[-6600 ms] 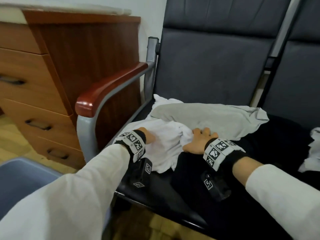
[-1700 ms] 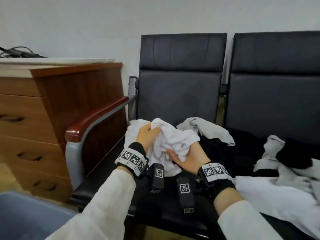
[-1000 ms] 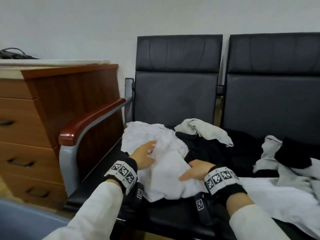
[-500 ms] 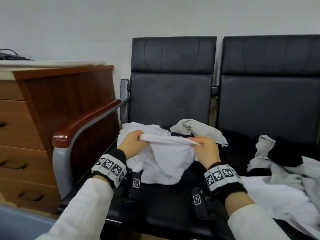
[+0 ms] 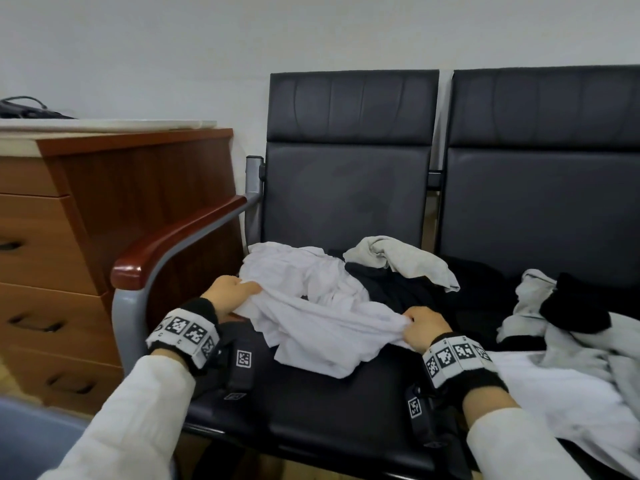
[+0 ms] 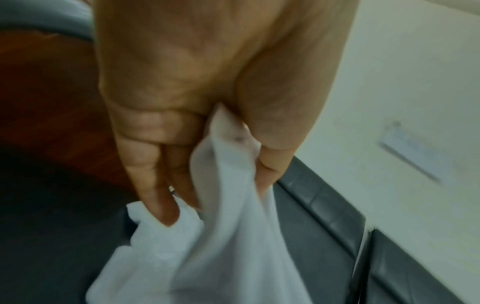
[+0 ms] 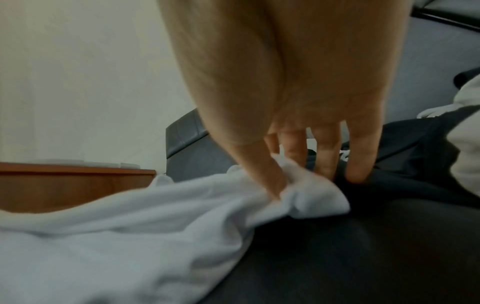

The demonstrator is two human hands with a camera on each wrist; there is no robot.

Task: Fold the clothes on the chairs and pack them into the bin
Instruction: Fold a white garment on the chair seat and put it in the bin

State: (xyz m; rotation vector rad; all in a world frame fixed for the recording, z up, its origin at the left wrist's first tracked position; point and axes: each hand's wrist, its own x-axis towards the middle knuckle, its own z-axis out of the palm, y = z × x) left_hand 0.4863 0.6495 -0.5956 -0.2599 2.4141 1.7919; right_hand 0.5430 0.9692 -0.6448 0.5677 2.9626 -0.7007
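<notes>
1. While a blue bin [image 5: 31,438] edge is seen at the lower left corner, nearest the camera, both white sleeves are extended over the left chair [image 5: 311,403] seat.
2. Left hand [image 5: 230,294]: grip pinched on one end of the white garment [image 5: 311,327]; in the wrist view the cloth [image 6: 221,236] is caught between thumb and curled fingers [image 6: 155,185].
3. Right hand [image 5: 424,327]: grip pinched on the other end of the same garment; in the wrist view a bunched corner [image 7: 306,191] is clamped between thumb and index finger, the other fingers [image 7: 358,156] pointing down onto dark cloth.
4. White garment is held stretched between the two hands just above the seat; the rest is heaped crumpled on the seat behind and below.
5. Black garment [image 5: 408,289] is spread just behind the white one, with a grey garment [image 5: 401,261] lying on top of it near the backrest.
6. Right chair [image 5: 540,202]: a mixed pile of white, grey and black clothes [image 5: 571,341] is seen on its seat.
7. Wooden drawer unit [image 5: 86,220] is placed left of the armrest [image 5: 173,244], against the wall.
</notes>
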